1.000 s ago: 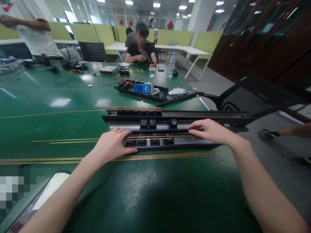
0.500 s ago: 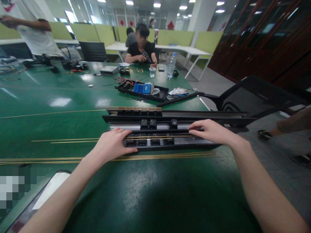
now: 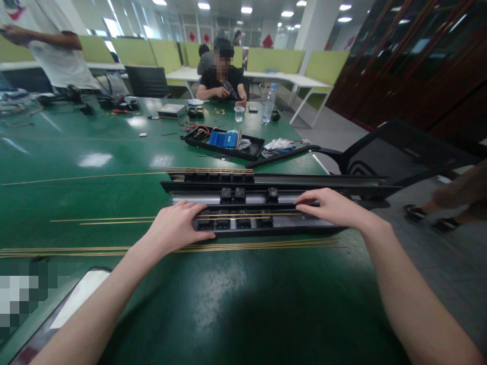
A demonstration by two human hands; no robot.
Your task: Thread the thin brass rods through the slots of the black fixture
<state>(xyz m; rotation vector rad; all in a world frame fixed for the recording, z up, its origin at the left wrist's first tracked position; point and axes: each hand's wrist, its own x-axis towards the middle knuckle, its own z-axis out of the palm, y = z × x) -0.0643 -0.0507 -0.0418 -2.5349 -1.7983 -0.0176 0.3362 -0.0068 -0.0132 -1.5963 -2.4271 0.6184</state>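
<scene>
A long black channel [image 3: 281,231] lies crosswise before me, with several black blocks [image 3: 243,221] inside it. My left hand [image 3: 173,225] spans its left end, thumb along the near wall and fingers over the far side. Toward the right end, my right hand [image 3: 329,207] has thumb and index finger on either side of the far wall; the other fingers are partly hidden. Two thin brass rods [image 3: 117,222] run over the blocks, pass by my left hand and stick out to the left.
Behind lie a second channel with blocks [image 3: 273,194] and a third black channel [image 3: 323,178]. More brass rods [image 3: 266,245] lie nearer me. Farther back are a black tray [image 3: 224,150], a water bottle [image 3: 269,104] and a seated person holding a tool. A chair [image 3: 399,147] stands right.
Both my hands and the channel stay in place. At the far right, a bystander's legs and shoes have shifted.
</scene>
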